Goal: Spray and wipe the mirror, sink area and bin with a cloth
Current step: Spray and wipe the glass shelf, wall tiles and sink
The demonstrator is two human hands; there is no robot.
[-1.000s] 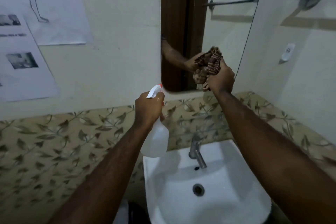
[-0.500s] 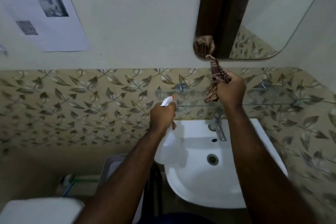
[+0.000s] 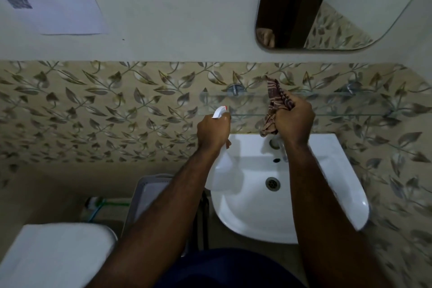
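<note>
My left hand (image 3: 213, 132) grips the neck of a white spray bottle (image 3: 221, 172), whose nozzle points at the leaf-patterned tiles above the left rim of the white sink (image 3: 327, 194). My right hand (image 3: 295, 121) is closed on a bunched brown striped cloth (image 3: 275, 98), held over the tap (image 3: 281, 147) and against the glass shelf (image 3: 350, 105). The mirror (image 3: 350, 7) hangs at the upper right, well above both hands. A grey bin (image 3: 146, 194) stands on the floor left of the sink, partly hidden by my left forearm.
A white toilet lid (image 3: 53, 255) fills the lower left corner. A green-handled brush (image 3: 102, 203) lies on the floor by the wall. Printed papers (image 3: 53, 0) are stuck to the wall at the upper left.
The view has tilted down from the mirror toward the sink. My right hand with the cloth has come off the mirror and dropped to shelf height above the tap. The left hand keeps the bottle.
</note>
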